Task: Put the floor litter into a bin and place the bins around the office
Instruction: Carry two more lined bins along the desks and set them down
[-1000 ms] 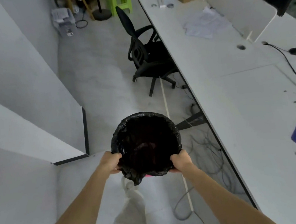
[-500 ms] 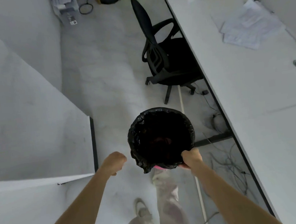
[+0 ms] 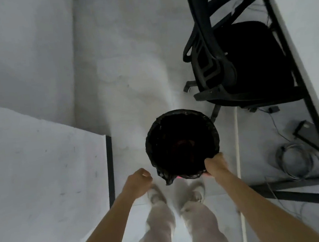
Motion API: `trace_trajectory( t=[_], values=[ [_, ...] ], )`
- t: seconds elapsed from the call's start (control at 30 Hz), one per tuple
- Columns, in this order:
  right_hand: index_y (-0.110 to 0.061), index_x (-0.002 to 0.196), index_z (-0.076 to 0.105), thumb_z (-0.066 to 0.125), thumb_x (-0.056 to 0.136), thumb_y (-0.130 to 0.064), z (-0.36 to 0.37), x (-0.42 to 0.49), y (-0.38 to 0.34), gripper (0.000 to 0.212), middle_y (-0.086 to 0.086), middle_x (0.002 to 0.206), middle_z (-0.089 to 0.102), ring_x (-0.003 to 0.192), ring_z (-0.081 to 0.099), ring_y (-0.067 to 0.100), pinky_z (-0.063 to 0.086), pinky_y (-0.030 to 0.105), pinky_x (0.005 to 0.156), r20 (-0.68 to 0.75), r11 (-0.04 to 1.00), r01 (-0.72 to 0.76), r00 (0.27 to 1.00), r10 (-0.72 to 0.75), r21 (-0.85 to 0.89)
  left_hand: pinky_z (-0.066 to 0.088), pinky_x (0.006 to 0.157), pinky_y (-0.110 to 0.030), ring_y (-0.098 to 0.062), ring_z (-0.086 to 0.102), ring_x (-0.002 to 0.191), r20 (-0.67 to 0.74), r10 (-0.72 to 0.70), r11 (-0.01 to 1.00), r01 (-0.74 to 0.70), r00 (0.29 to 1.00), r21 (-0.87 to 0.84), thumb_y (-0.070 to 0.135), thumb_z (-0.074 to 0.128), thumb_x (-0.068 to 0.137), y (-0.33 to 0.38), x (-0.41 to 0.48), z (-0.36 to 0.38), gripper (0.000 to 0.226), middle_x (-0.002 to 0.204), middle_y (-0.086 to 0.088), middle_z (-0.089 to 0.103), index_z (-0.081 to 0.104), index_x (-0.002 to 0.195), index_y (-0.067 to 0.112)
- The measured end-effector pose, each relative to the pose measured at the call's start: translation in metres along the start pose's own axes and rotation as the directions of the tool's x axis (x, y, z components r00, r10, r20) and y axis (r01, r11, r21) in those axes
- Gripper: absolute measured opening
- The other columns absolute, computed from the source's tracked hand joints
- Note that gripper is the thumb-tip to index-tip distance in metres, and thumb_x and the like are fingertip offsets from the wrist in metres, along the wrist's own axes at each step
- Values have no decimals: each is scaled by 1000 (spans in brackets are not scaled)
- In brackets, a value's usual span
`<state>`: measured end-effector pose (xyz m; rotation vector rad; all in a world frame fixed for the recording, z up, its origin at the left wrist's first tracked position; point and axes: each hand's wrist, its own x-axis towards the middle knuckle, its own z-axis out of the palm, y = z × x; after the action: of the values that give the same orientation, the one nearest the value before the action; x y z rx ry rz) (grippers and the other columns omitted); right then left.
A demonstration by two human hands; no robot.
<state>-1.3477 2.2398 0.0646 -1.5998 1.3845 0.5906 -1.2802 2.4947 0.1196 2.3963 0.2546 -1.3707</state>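
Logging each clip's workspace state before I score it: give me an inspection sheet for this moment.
Surface: pale grey floor, bare where visible.
Job's things: one bin with black liner, held near the feet; contents too dark to tell.
Clutter: no loose litter seen on the floor.
Grippers: right hand grips the bin's near rim; left hand curled, off the bin, holding nothing visible.
Cables: coiled cable and loose wires lie under the desk.
Surroundings: black chair pushed to the desk; white partition on the left.
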Motion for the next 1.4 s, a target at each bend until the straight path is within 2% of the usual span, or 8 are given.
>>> trace_trajectory(
  t=[0.1,0.33,0.47,0.67,0.83,0.97,1.1,1.4],
  values=[
    [-2,135,37,50,87,1,31,58,-28,50,26,128,53,103,62,46,61,48,63,20,998,-58,998,58,-13,50,93,-36,-29,61,113,52,29,995,-34,998,96,24,47,94,8,64,-1,34,126,-9,65,58,125,15],
    [0,139,42,48,91,0,104,180,-60,48,25,126,58,86,67,37,41,19,28,-36,988,-114,992,119,99,49,100,-41,-27,57,121,100,107,964,-127,989,233,25,44,97,-6,192,4,41,136,-7,58,46,137,18],
    [-6,138,49,49,87,4,142,241,-68,51,21,122,64,60,68,24,55,28,45,-49,937,-140,985,164,320,44,104,-46,-28,46,130,46,179,943,-185,983,277,26,48,95,-9,261,9,52,143,-7,49,33,146,22],
    [-7,137,50,52,84,9,189,290,-53,55,19,127,61,99,66,38,59,32,50,-58,862,-98,988,146,497,25,121,-45,-29,15,152,-150,444,800,-315,884,511,28,54,95,1,335,17,81,166,-10,8,4,158,24],
    [-9,132,49,63,88,-4,192,291,-46,47,15,124,60,102,66,37,61,35,57,-64,863,-87,989,136,497,7,124,-48,-24,-5,154,14,501,641,-382,865,666,30,51,97,6,359,25,86,167,-4,-11,-11,157,27],
    [-10,123,46,64,89,-28,170,261,-48,42,7,98,61,91,70,33,61,44,80,-29,958,-131,989,144,255,7,124,-50,-24,-3,154,82,430,637,-367,899,678,29,50,96,21,342,20,81,167,-5,0,-2,158,25],
    [-21,132,55,55,92,-39,135,210,-58,44,6,131,60,119,58,31,47,32,95,73,964,24,997,-5,-264,10,123,-50,-28,5,153,123,399,603,-361,909,711,30,47,97,45,300,3,68,165,-7,17,16,157,22],
    [-30,130,58,40,99,-37,19,62,-120,36,-1,136,59,119,58,25,49,37,100,304,790,297,941,-147,-537,32,109,-42,-28,45,129,138,456,542,-398,879,740,29,46,94,122,161,-60,43,134,-4,56,48,136,22]
  ],
)
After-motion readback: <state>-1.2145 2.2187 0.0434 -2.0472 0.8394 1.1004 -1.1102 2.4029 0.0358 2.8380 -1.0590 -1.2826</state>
